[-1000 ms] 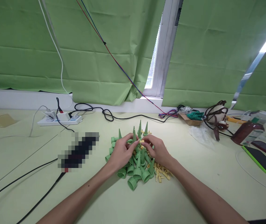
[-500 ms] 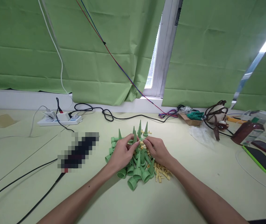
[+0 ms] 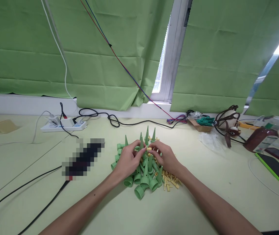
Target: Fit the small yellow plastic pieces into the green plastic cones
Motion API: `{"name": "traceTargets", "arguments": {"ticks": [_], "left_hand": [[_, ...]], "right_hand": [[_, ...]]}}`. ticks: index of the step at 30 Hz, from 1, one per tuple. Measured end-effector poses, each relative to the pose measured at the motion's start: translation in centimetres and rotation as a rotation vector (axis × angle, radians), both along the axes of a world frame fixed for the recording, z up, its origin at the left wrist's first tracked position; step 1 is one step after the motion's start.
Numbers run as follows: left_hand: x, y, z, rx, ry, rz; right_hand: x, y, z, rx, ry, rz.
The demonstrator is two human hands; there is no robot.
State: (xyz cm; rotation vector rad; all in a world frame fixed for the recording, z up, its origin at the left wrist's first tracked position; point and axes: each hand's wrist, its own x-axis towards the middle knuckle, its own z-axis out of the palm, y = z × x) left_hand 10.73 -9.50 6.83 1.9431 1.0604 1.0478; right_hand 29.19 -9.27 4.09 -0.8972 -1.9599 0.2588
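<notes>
A heap of green plastic cone spikes (image 3: 143, 178) lies in the middle of the pale table (image 3: 178, 212), with small yellow plastic pieces (image 3: 170, 181) scattered at its right. My left hand (image 3: 127, 160) pinches an upright green cone (image 3: 141, 143) above the heap. My right hand (image 3: 165, 158) pinches a small yellow piece (image 3: 149, 148) right beside that cone's side. The fingertips of both hands almost meet over the pile.
A white power strip (image 3: 62, 125) and black cables (image 3: 110, 119) lie at the back left, a blurred dark object (image 3: 83, 159) left of the heap. At the right stand a brown-corded object (image 3: 227, 122), a plastic bag (image 3: 210, 140), a brown case (image 3: 258, 138) and a green-edged tablet (image 3: 276, 169).
The hands dipped slightly toward the heap half a second ago and are now raised again, with the yellow piece showing between the fingertips beside the cone.
</notes>
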Motion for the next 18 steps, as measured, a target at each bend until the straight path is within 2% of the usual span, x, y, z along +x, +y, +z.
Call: {"name": "traceTargets", "arguments": {"ticks": [18], "left_hand": [[0.17, -0.22, 0.07, 0.039, 0.037, -0.015]], "right_hand": [[0.11, 0.26, -0.42, -0.05, -0.056, -0.042]]}}
